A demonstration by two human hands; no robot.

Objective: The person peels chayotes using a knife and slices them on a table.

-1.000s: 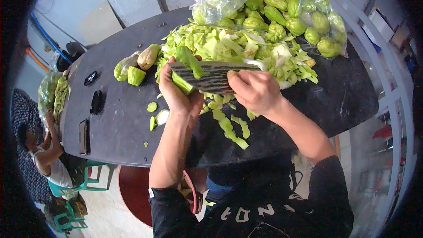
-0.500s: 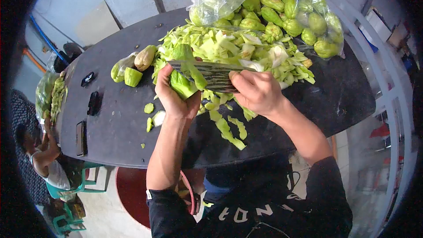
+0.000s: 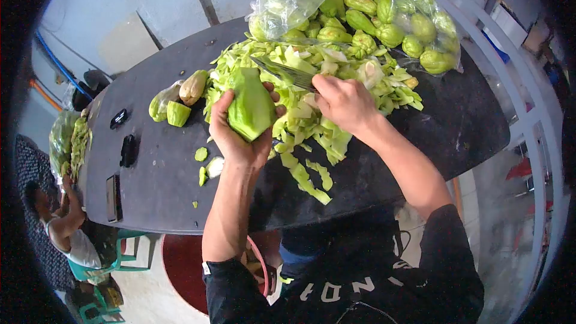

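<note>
My left hand (image 3: pixel 243 141) grips a green chayote (image 3: pixel 250 105), mostly peeled and pale with smooth cut faces, its narrower end pointing up. My right hand (image 3: pixel 345 102) is closed on the handle end of a knife (image 3: pixel 288 74), whose wide blade points left just beyond the chayote, apart from it. Below and behind both hands spreads a big heap of chayote peelings (image 3: pixel 312 120). Two whole chayotes (image 3: pixel 193 87) and a cut piece (image 3: pixel 178 114) lie left of the heap.
A clear plastic bag (image 3: pixel 288 6) of whole chayotes sits at the table's far side. Small dark objects (image 3: pixel 127 150) lie on the dark table (image 3: pixel 162 174) at left. A red tub (image 3: pixel 183 264) stands below the near edge. Another person (image 3: pixel 72 228) sits at far left by bagged greens.
The knife has come off the chayote and moved back, its blade now tilted. A strip of peel that hung at the blade no longer shows on the chayote, which has turned in my left hand.
</note>
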